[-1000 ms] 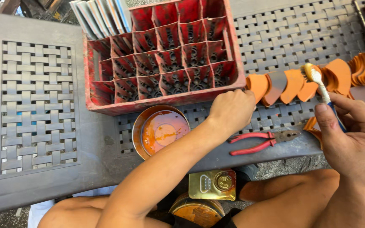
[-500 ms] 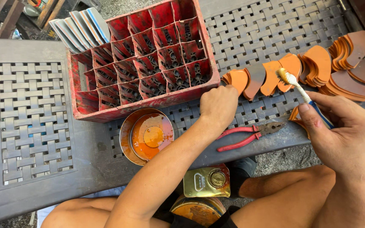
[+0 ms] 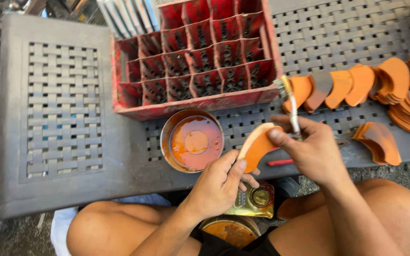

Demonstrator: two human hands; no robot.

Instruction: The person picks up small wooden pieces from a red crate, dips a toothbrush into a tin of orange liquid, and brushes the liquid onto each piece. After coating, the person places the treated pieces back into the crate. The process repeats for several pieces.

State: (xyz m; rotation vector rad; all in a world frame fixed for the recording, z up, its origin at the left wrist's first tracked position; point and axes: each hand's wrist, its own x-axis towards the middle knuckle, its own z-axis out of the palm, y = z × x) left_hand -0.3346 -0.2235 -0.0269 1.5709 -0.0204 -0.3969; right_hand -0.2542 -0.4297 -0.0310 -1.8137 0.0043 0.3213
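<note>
Item: curved orange piece [image 3: 258, 144], pinched at its near end by the left hand [image 3: 217, 187], held just above the near edge of the grey woven table [image 3: 62, 114], right of the round tin of orange paint [image 3: 193, 141]. The right hand [image 3: 315, 151] is closed around a small brush [image 3: 288, 102], thumb resting on the piece's upper edge. Risk, as judged: wet coating may smear on fingers, or drip onto legs below; red crate [image 3: 200, 61] and coated pieces [image 3: 338, 87] lie beyond.

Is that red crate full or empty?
Empty, as far as shown: the red crate has bare compartments, its slotted bottom visible in each; its top edge is out of frame.
</note>
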